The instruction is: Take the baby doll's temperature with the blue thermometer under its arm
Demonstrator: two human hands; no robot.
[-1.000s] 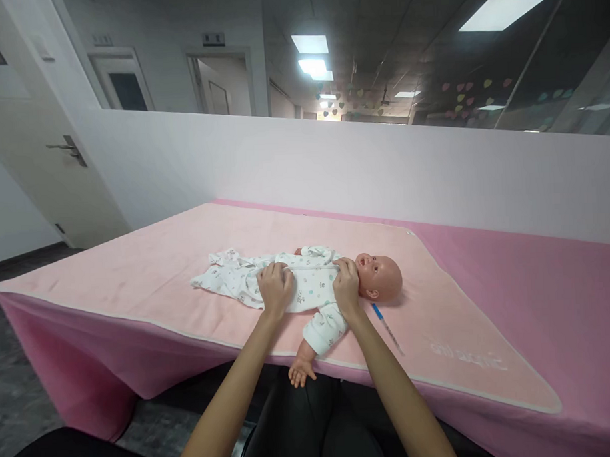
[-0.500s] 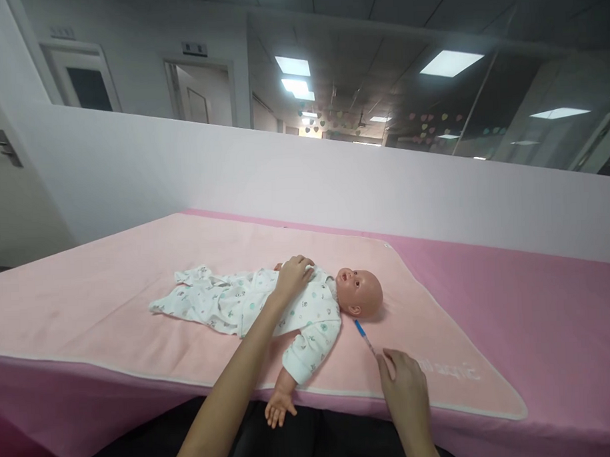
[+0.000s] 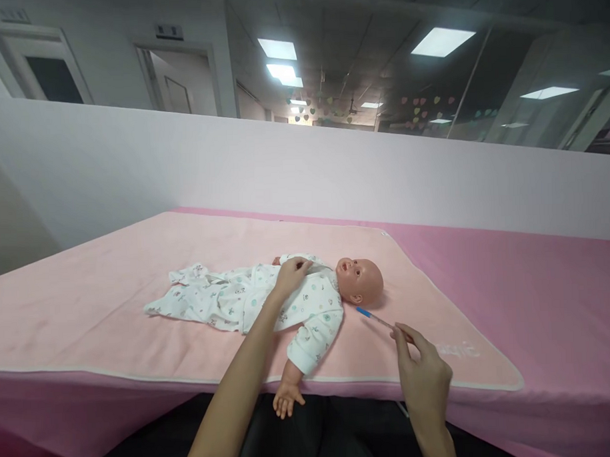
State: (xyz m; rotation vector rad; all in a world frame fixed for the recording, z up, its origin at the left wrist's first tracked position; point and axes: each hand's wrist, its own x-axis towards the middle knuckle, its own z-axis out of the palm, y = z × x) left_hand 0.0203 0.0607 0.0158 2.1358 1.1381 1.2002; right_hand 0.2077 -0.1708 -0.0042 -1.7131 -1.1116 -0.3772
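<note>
A baby doll [image 3: 359, 280] lies on its back, its bald head to the right, dressed in a white printed baby outfit [image 3: 308, 305]. My left hand [image 3: 290, 275] is on the doll's chest, fingers closed at the front edge of the outfit near the neckline. The fingertips are partly hidden there. Beside the doll's head, my right hand [image 3: 422, 368] pinches a thin pen-like stick [image 3: 375, 317] with a blue end. That blue end points left, close to the doll's neck and shoulder. One doll arm [image 3: 290, 382] reaches over the front edge of the table.
A light pink blanket [image 3: 101, 289] with a pale border is spread under the doll, over a darker pink table cover [image 3: 552, 300]. Behind the table stands a low white wall [image 3: 303, 168] with glass above it. My dark-clothed legs [image 3: 302, 435] are below the front edge.
My right hand has turned and moved right and slightly up, swinging the stick to a flatter angle. My left hand stays on the chest, its fingers now more pinched. The camera view has shifted a little.
</note>
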